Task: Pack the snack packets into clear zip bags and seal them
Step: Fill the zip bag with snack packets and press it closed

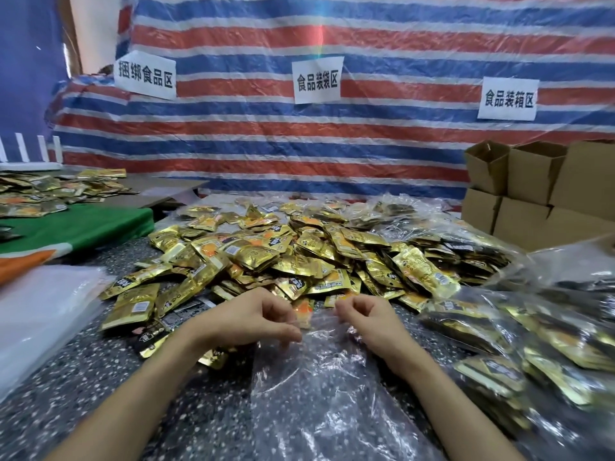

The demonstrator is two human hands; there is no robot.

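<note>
A clear zip bag (319,387) lies flat on the speckled table (100,371) in front of me, its mouth toward the pile. My left hand (256,321) pinches the bag's top edge at the left. My right hand (366,321) pinches the same edge at the right. Just beyond the bag's mouth spreads a big heap of gold snack packets (283,257). An orange-printed packet (304,311) shows between my hands at the bag's mouth.
Filled clear bags of packets (539,341) are stacked at the right. Cardboard boxes (532,191) stand at the back right. A stack of unused clear bags (43,311) lies at the left, beside a green and orange cloth (73,227). A striped tarp with paper signs (316,79) closes the back.
</note>
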